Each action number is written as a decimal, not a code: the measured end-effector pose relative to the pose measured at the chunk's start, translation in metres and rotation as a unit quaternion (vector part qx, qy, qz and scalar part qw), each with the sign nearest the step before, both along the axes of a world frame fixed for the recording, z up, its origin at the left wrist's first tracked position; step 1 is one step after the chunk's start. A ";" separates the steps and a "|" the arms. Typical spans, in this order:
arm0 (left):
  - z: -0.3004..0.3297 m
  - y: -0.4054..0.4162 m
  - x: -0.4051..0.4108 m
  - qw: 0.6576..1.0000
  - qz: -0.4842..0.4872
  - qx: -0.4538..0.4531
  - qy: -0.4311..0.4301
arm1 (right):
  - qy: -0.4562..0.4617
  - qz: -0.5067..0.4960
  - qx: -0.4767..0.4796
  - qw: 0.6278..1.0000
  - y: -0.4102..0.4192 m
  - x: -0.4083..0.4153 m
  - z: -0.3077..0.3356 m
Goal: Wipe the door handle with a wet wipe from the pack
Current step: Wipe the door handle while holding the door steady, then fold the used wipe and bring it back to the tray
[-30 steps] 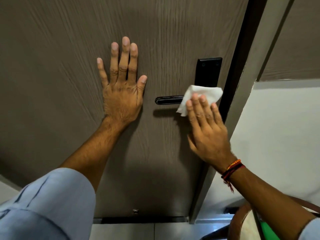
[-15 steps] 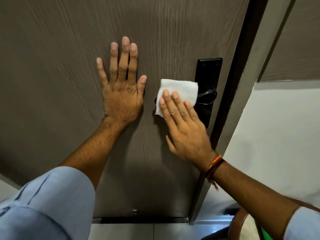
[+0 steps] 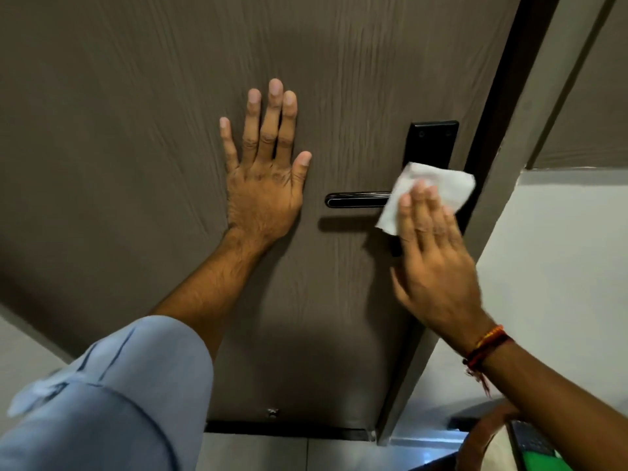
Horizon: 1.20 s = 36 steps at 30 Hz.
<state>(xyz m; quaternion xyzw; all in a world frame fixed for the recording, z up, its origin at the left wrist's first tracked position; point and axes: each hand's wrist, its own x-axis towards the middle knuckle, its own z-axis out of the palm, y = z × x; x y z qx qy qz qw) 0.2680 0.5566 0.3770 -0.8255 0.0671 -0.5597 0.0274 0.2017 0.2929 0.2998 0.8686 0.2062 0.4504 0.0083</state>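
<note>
A black lever door handle [image 3: 356,199] sticks out to the left from a black backplate [image 3: 433,141] on the brown wood-grain door [image 3: 170,96]. My right hand [image 3: 431,253] presses a white wet wipe [image 3: 435,185] flat against the handle's right end and the lower backplate, fingers straight. The wipe hides the handle's pivot. My left hand [image 3: 265,178] lies flat on the door to the left of the handle, fingers spread, holding nothing. The wipe pack is not in view.
The door frame [image 3: 530,137] runs diagonally on the right, with a white wall [image 3: 560,266] beyond it. A brown rounded object with something green [image 3: 540,462] sits at the bottom right corner. Pale floor tiles [image 3: 258,452] lie below the door.
My right hand slid the wipe left along the handle to its free end, then back right to the backplate. The left hand stayed flat on the door.
</note>
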 end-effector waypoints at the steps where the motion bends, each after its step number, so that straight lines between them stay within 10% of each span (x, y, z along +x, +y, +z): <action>1: 0.000 0.000 -0.001 1.000 0.007 0.001 0.002 | 0.008 -0.013 0.014 1.000 -0.006 -0.001 -0.001; 17: 0.016 -0.011 -0.046 0.994 -0.028 -0.023 0.104 | -0.031 0.013 -0.077 0.996 0.039 -0.015 0.055; 21: 0.020 -0.024 -0.073 0.977 -0.127 -0.113 0.131 | 0.120 0.143 0.093 0.978 0.037 -0.048 0.063; 24: -0.004 -0.040 -0.108 0.956 -0.225 -0.148 0.116 | 0.239 0.219 0.372 0.870 0.020 -0.086 0.045; 26: -0.034 -0.063 -0.136 0.886 -0.316 -0.268 0.207 | 0.307 0.203 0.568 0.736 0.000 -0.111 0.028; 31: -0.112 -0.150 -0.183 0.461 -0.375 -0.607 0.528 | 0.469 0.115 0.763 0.429 -0.076 -0.152 -0.044; 36: -0.187 -0.256 -0.229 0.319 -0.315 -0.648 0.616 | 0.430 0.073 0.851 0.293 -0.165 -0.209 -0.102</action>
